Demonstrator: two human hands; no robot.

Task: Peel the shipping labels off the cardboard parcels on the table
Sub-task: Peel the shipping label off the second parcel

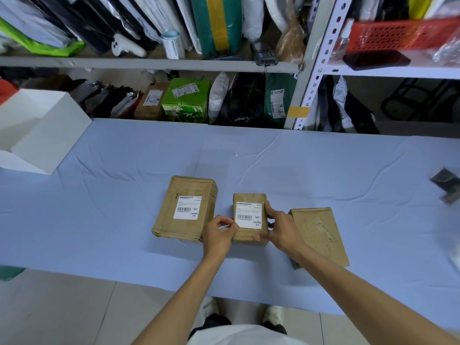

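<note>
From the head camera, three brown cardboard parcels sit in a row on the table (124, 195), which is covered with a pale blue cloth. They lie towards the near edge, around the middle.

The left parcel (185, 230) is the largest and lies flat. A white shipping label (187, 207) with a barcode is stuck flat on its top.

The middle parcel (249, 197) is smaller and sits just beside it, with a small gap between them. Its own white label (249, 215) covers most of the top face. The left hand (217, 235) has its fingers curled, with thumb and forefinger pinching at the near left corner of this label. The right hand (281, 227) grasps the same parcel by its right side, with fingers along the right edge and the thumb at the near edge.

The right parcel (321, 235) lies flat, close behind the right hand. Its top is plain brown card with scuffed, torn-looking marks.

A white box (37, 135) stands at the far left of the table, and a dark blurred object (445, 183) lies at the right edge. Behind the table, metal shelves (149, 62) are packed with bags and parcels. Among them are a green box (185, 100), a handheld scanner (265, 56) and a red basket (403, 33).
</note>
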